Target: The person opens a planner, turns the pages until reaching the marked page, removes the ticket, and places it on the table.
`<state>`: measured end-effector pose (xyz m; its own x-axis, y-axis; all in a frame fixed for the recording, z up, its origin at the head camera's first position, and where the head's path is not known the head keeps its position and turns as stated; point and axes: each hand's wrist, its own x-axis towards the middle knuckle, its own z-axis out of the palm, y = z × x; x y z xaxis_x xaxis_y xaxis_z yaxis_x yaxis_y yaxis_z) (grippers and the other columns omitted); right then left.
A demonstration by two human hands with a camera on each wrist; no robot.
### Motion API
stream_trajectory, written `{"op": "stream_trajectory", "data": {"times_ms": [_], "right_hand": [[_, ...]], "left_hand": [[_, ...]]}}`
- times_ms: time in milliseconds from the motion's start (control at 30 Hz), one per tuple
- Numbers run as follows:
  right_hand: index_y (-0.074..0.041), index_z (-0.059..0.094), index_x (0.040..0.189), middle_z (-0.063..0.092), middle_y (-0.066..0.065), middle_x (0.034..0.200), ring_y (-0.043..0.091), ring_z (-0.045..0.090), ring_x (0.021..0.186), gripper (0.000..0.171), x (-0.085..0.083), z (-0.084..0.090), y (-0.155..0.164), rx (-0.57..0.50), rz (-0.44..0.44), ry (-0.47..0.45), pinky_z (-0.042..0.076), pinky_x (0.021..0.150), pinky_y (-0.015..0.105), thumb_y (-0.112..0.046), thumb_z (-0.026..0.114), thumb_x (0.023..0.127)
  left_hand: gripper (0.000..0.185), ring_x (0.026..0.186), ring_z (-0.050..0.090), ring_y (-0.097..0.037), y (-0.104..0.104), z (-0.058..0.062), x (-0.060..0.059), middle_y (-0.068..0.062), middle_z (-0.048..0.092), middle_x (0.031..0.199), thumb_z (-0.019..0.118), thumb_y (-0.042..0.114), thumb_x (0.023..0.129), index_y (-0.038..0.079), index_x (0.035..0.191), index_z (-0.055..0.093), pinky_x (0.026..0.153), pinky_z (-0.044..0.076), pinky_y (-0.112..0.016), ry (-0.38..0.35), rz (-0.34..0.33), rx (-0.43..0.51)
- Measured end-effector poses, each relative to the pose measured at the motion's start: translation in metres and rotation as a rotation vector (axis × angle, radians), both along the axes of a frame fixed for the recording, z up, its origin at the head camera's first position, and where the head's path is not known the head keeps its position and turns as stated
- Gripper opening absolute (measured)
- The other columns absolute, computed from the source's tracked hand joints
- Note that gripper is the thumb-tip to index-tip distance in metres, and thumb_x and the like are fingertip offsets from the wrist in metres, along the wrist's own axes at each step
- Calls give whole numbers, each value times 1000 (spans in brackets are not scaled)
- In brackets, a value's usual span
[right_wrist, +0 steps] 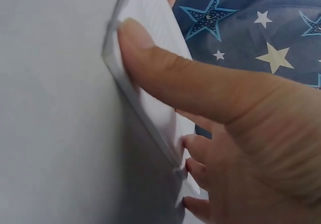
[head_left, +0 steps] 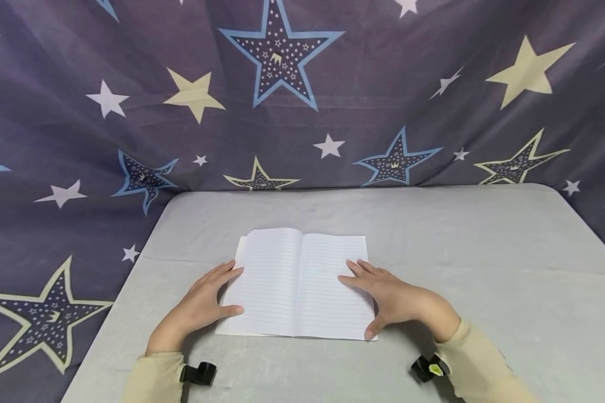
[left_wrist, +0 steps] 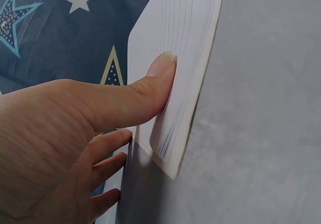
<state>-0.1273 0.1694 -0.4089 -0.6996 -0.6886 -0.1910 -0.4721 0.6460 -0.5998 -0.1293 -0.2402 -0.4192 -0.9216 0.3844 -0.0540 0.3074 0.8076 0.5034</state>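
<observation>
A lined notebook [head_left: 297,285] lies spread flat on the grey table, its ruled pages showing no writing. At its left edge is my left hand [head_left: 199,305], fingers extended and apart. In the left wrist view, that thumb [left_wrist: 161,76] rests on the page stack near the lower corner. My right hand [head_left: 395,296] is spread over the right edge, with some fingertips over the right page. The right thumb [right_wrist: 138,45] touches the lower right corner of the pages in the right wrist view. Neither hand curls round the notebook.
The grey cloth-covered table [head_left: 459,240] extends on both sides of the notebook. Behind it hangs a dark star-patterned curtain [head_left: 383,73]. A black wrist device [head_left: 199,373] is worn at the left wrist, another black device [head_left: 428,368] at the right.
</observation>
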Motion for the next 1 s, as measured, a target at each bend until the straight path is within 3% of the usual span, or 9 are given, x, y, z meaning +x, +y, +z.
{"op": "stream_trajectory", "data": {"times_ms": [267,400,533,633,833,933,1000], "right_hand": [[-7,49,146,26,20,160,44,19,146,94,7,0,-5,15,-62,83,20,114,63,-46,85,69],[-5,57,139,38,19,154,41,31,143,82,6,-1,-10,9,-102,188,28,112,61,-43,85,72],[-2,57,137,44,22,149,42,39,138,73,4,-4,-13,-10,-175,331,33,110,59,-29,86,76],[-1,46,146,36,24,153,42,33,141,83,3,-3,-16,-42,-265,380,30,112,59,-17,85,73],[4,22,155,17,24,161,42,21,146,107,5,9,-26,-172,-476,353,23,116,57,-10,85,69],[3,20,155,17,22,161,40,22,146,106,12,15,-35,-242,-503,298,23,116,55,-15,85,73],[1,23,155,22,19,161,38,26,145,103,17,19,-44,-282,-472,275,24,116,53,-21,85,77]], "left_hand": [[85,141,27,-48,-1,-1,2,-24,35,154,84,38,76,2,145,49,107,23,-72,-16,5,10],[86,141,27,-48,-2,-2,3,-23,35,154,84,40,76,3,145,49,106,24,-72,-18,8,8],[86,141,27,-47,-1,-3,3,-23,35,154,84,40,76,4,145,49,106,24,-72,-20,8,9],[86,141,28,-48,0,-2,3,-23,36,154,84,40,76,3,145,49,106,24,-72,-19,6,13],[85,141,27,-48,1,0,2,-23,35,154,84,40,76,3,145,49,106,24,-72,-25,10,14],[84,141,27,-48,1,1,1,-23,35,155,84,39,77,3,145,49,106,23,-72,-27,15,17],[84,141,27,-48,1,1,1,-23,35,154,84,39,77,3,145,49,106,24,-72,-19,14,16]]}}
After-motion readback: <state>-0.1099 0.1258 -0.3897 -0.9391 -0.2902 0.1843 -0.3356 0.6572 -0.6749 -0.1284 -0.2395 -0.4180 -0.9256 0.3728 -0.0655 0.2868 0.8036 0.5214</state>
